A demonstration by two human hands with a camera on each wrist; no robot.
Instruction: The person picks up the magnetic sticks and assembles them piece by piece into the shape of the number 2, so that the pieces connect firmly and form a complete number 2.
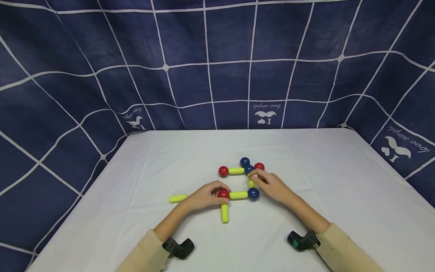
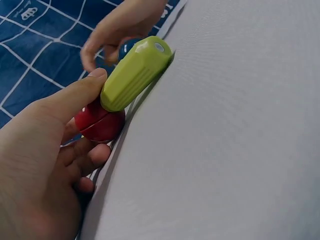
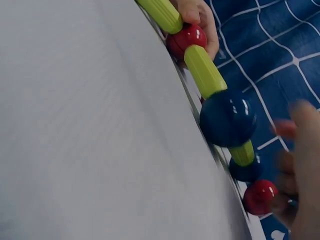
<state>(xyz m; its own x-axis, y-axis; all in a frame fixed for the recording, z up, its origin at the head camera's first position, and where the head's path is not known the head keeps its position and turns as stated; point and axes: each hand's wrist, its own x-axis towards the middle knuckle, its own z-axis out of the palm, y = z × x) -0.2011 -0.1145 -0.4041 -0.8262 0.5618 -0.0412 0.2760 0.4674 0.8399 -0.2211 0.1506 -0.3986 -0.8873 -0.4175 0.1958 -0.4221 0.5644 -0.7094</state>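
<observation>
My left hand [image 1: 207, 195] grips a red ball [image 1: 223, 193] between thumb and fingers. From that ball one yellow-green rod [image 1: 225, 214] points toward me, and another rod [image 1: 238, 195] runs right to a blue ball [image 1: 253, 194]. A further rod [image 1: 251, 183] leads away to a second blue ball [image 1: 249, 169], which joins a rod [image 1: 236, 171] with a red ball [image 1: 223, 171] on its left end. My right hand [image 1: 272, 184] is beside that far joint, its bent fingers partly covering it. In the right wrist view the right fingers [image 3: 295, 165] are blurred, with no piece visibly between them.
A loose yellow-green rod [image 1: 178, 198] lies left of my left hand. Behind the far joint are a blue ball [image 1: 244, 162] and a red ball [image 1: 259, 166]. White cloth [image 1: 163, 162] covers the table, and a dark blue checked curtain [image 1: 227, 83] hangs behind it.
</observation>
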